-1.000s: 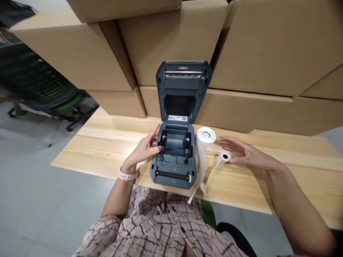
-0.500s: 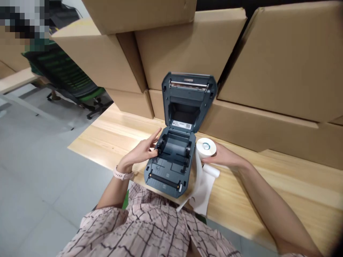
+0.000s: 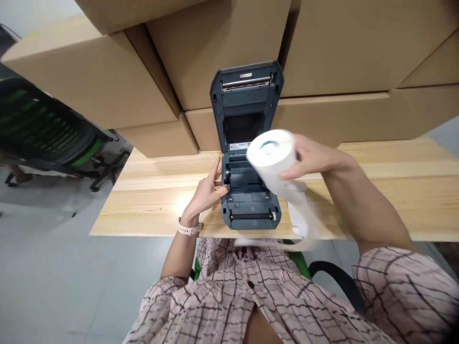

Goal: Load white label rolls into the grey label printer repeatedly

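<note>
A dark grey label printer (image 3: 250, 222) sits at the table's front edge, its lid (image 3: 238, 98) swung up. The printer's left side is gripped by my left hand (image 3: 204, 197), thumb over the rim by the left roll holder (image 3: 228, 176), fingers along the outside. My right hand (image 3: 313, 155) is closed around a white label roll (image 3: 274, 167), held tilted in the air over the bay's right part and hiding it. A blurred loose strip (image 3: 308, 222) trails down from the roll. Behind it, a white paper piece (image 3: 296, 212) lies on the table.
Cardboard boxes (image 3: 222, 52) are stacked along the back of the wooden table (image 3: 150, 203), close behind the raised lid. A black and green office chair (image 3: 46, 129) stands on the floor at left. My seat's dark armrest (image 3: 337, 277) shows at lower right.
The roll has been lifted off the table by my right hand and brought left over the printer, its strip swinging along. My left hand stays at the printer's side. The view has shifted.
</note>
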A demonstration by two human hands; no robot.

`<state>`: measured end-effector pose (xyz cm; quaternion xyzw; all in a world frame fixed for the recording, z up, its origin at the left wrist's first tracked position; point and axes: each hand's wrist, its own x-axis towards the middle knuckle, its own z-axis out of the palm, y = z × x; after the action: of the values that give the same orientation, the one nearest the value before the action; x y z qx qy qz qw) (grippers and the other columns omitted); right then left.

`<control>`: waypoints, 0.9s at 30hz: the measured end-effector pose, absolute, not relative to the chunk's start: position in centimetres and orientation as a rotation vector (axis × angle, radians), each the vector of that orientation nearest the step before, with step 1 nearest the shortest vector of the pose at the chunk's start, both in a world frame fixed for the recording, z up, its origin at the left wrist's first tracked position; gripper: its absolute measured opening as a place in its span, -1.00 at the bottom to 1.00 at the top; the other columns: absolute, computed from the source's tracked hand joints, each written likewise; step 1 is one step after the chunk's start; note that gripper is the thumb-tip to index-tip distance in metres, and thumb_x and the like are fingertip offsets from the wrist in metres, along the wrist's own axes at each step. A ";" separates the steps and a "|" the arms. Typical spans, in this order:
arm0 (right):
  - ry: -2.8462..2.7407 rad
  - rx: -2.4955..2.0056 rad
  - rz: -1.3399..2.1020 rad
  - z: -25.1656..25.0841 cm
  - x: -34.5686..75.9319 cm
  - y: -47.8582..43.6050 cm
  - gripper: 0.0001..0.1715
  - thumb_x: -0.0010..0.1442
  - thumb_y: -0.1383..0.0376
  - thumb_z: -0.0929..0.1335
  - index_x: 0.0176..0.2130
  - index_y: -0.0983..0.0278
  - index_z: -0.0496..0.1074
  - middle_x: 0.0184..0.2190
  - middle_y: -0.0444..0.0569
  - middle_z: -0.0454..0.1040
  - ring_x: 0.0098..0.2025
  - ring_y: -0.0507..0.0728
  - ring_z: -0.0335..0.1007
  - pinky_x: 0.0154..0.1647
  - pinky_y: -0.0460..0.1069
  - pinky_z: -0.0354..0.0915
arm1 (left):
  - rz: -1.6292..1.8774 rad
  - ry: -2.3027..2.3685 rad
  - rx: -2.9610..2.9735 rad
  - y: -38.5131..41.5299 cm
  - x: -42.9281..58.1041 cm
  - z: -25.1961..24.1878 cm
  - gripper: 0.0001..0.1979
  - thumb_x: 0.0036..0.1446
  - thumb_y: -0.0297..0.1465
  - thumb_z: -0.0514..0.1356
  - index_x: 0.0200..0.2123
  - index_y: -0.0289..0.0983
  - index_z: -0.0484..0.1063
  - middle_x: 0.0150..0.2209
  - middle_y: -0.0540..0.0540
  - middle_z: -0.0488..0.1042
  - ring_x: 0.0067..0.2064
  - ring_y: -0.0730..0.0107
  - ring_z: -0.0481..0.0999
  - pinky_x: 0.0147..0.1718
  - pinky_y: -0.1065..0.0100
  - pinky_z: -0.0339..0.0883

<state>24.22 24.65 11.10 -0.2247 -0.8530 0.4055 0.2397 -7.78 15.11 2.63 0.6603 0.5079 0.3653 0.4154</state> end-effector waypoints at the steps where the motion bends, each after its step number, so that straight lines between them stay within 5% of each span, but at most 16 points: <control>1: -2.450 -0.673 1.038 11.9 22.2 24.4 -0.01 0.02 -0.18 0.59 0.26 0.24 0.46 0.15 0.10 0.63 0.11 0.36 0.59 0.14 0.21 0.51 | 0.912 1.274 1.675 15.2 -7.7 2.6 0.05 0.24 -0.37 0.30 0.65 0.02 -0.18 0.51 -0.28 0.35 -0.02 0.10 0.73 0.02 -0.02 0.64; 6: -2.838 -0.872 0.796 12.7 16.6 24.3 -0.31 0.02 -0.02 0.60 0.05 0.23 0.53 0.04 0.09 0.66 0.01 0.36 0.60 -0.01 0.18 0.47 | 0.905 1.256 1.716 15.3 -7.7 2.5 0.02 0.31 -0.22 0.32 0.65 0.01 -0.19 0.56 -0.23 0.26 0.20 -0.10 0.70 0.19 -0.13 0.57; 11: -2.966 -0.945 0.742 12.1 16.7 24.0 -0.39 0.01 0.10 0.64 0.00 0.26 0.58 -0.03 0.09 0.69 -0.08 0.31 0.60 -0.05 0.14 0.43 | 0.928 1.257 1.760 15.4 -7.5 2.1 0.00 0.27 -0.33 0.25 0.65 0.00 -0.18 0.54 -0.18 0.30 0.21 -0.03 0.70 0.25 -0.09 0.54; 21: -3.073 -1.028 0.741 9.1 15.4 25.9 -0.09 0.17 -0.20 0.55 0.24 0.37 0.53 0.15 0.30 0.66 0.08 0.46 0.62 0.08 0.25 0.47 | 0.912 1.324 1.690 15.0 -7.1 1.8 -0.04 0.26 -0.34 0.22 0.64 0.04 -0.11 0.51 -0.18 0.37 0.16 0.00 0.72 0.07 -0.02 0.63; 24: -2.960 -0.925 0.578 8.9 16.6 24.2 -0.08 0.30 -0.18 0.48 0.37 0.34 0.44 0.35 0.32 0.52 0.32 0.52 0.47 0.31 0.37 0.38 | 0.969 1.271 1.715 15.0 -6.9 1.0 -0.13 0.33 -0.37 0.17 0.63 0.02 -0.04 0.58 -0.19 0.22 0.43 -0.07 0.50 0.22 -0.09 0.57; 27: -2.813 -0.728 0.515 9.0 18.8 20.4 -0.27 0.52 -0.09 0.32 0.44 0.25 0.39 0.46 0.15 0.42 0.50 0.40 0.31 0.49 0.36 0.28 | 1.086 1.193 1.937 14.9 -6.7 0.7 -0.23 0.36 -0.47 0.15 0.57 0.03 0.14 0.67 -0.07 -0.07 0.68 -0.03 -0.07 0.55 -0.23 0.11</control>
<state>18.76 20.44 8.99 -0.2457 -0.9489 0.1736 0.0953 -6.69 14.92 0.75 0.7319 0.4505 0.4101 0.3054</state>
